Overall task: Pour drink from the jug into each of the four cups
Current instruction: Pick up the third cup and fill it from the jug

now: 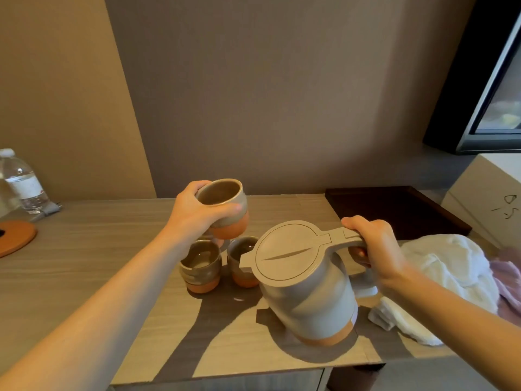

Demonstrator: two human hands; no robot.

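Observation:
A grey jug with a flat lid and terracotta base stands on the wooden table, near its front edge. My right hand grips the jug's handle from above. My left hand holds a grey and terracotta cup in the air, tilted slightly toward me, above the other cups. Two more cups stand side by side on the table just left of the jug's spout. Part of a further cup peeks out behind them, mostly hidden by my left hand.
A dark wooden tray lies at the back right. White and pink cloths are heaped right of the jug. A water bottle and an orange coaster sit far left. A white box stands at the right.

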